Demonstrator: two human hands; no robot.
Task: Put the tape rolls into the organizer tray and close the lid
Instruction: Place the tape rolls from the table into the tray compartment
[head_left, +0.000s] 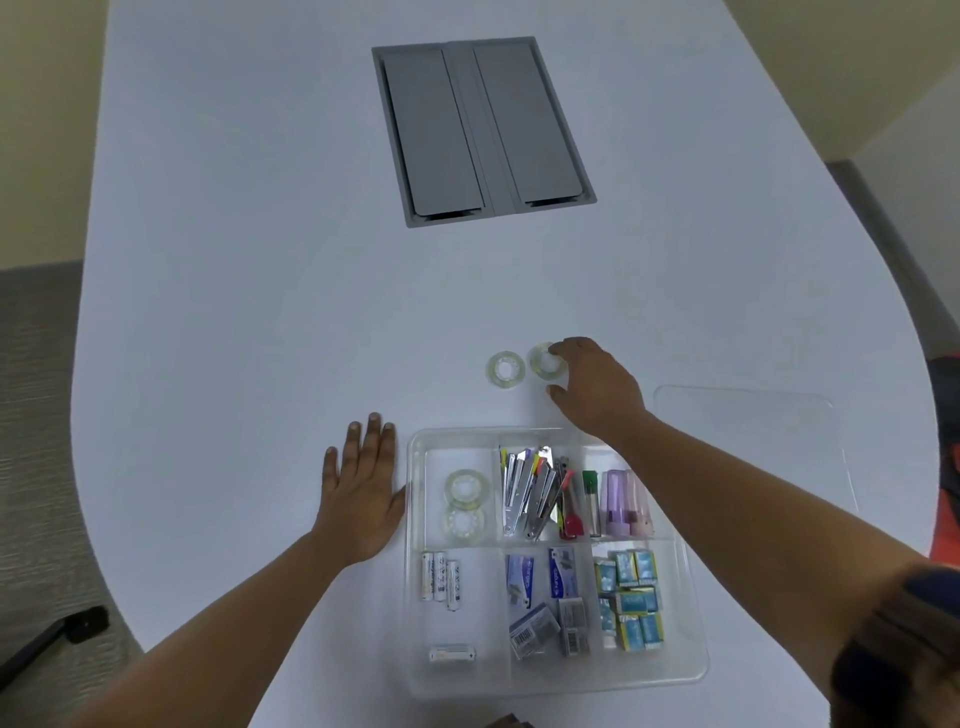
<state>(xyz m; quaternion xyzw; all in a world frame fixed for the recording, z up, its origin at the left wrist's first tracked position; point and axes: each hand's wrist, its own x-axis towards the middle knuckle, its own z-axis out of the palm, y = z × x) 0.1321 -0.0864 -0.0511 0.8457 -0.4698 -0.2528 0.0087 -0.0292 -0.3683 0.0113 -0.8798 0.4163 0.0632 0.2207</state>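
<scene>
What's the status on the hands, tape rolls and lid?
Left hand flat on white table; right hand closing on one clear tape roll. Second loose roll beside it, two in clear plastic tray. Clear lid off, right; nothing blocking.

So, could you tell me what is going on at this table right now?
A person is packing tape rolls into a clear organizer tray. Two rolls already lie in its far left compartment. The right hand is closing its fingers around a third roll on the table, with a fourth roll beside it. The left hand rests flat next to the tray. The clear lid lies off to the right.
</scene>
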